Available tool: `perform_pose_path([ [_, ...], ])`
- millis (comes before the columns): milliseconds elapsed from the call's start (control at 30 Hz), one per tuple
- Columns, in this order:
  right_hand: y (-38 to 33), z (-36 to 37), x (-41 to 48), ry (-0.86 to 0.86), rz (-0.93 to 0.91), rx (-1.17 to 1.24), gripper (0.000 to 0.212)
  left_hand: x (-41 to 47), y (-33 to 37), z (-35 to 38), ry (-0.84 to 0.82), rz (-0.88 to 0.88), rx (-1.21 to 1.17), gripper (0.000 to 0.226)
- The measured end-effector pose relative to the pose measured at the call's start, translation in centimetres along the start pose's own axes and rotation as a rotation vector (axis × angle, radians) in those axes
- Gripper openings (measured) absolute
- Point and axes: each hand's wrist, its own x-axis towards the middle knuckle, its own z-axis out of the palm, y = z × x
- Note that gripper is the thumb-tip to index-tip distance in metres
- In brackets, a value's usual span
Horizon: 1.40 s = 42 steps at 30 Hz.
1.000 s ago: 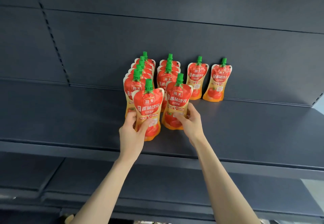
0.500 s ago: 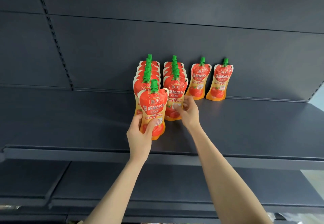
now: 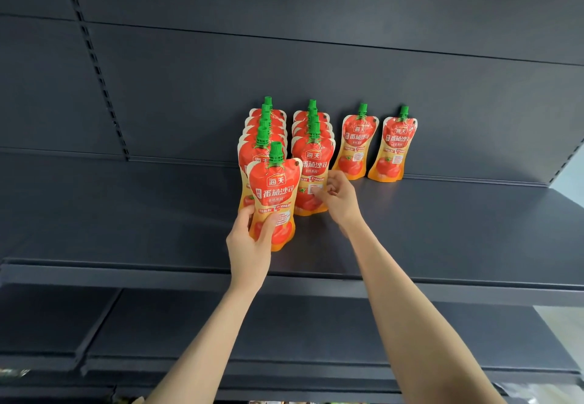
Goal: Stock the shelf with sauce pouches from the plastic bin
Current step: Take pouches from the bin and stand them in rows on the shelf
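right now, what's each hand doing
Left hand: holding the front pouch.
Right hand: fingers curled against the next pouch; grip cannot be told.

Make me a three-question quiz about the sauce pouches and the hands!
1. Where is the pouch in the left hand?
A. at the front of the leftmost row
B. on the floor
C. inside a bin
2. The caps are:
A. blue
B. white
C. green
3. The left hand:
A. hangs empty
B. grips a pouch
C. waves in the air
Answers: 1 A, the pouch is just ahead of the leftmost row; 2 C, every spout cap shows green; 3 B, fingers and thumb wrap the pouch's lower half.
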Motion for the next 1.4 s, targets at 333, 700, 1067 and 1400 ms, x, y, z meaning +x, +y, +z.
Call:
perform_pose_path([
  [333,-1.0,-0.4,-1.4,0.083,-0.029,-0.085,0.038,0.1,-0.2,-0.2,-0.065,-0.035,-0.047,0.027],
  [700,-3.0,-1.8,-8.5,-0.099,-0.008,0.198,0.030,0.1,0.8,1.8,-0.216,0.002,-0.066,0.022],
  [1067,-1.6,-1.0,-6.6,-0.027,-0.045,0.026,0.026,3.2,-0.9,-0.2,0.100,0.023,0.335,0.076],
  [1400,-1.1,-0.4,-5.0,-0.009,-0.032,0.001,0.029,5.0,-1.5,-0.9,0.005,0.013,0.237,0.053],
])
